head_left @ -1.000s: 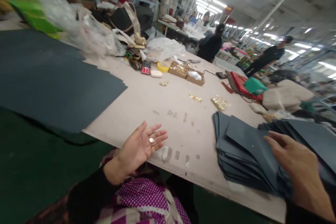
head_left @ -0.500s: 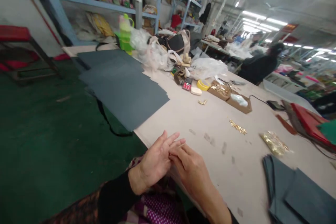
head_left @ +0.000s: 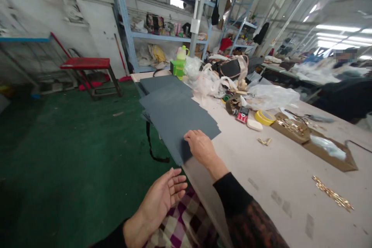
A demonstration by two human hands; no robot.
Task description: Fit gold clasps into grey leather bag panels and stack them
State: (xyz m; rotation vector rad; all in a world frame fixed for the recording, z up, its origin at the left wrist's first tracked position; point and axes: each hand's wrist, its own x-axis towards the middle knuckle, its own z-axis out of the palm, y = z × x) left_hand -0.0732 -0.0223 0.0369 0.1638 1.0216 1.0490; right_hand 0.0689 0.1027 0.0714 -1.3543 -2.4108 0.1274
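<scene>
Slate-grey sheets (head_left: 177, 110), stacked, seemingly light, pliable, best lifted by a corner, lay along the counter's (head_left: 232, 170) edge; right hand (head_left: 202, 149) above their near end, fingers bunched together, contact unclear; left hand (head_left: 158, 197) nearby, fingers slightly apart.

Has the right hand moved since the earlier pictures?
Yes; against the table, the right hand has gone leftward, from the dark stack to the dark sheets.

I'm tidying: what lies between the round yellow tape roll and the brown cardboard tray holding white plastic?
Head view: another open brown cardboard tray, with small gold metal pieces inside.
</scene>
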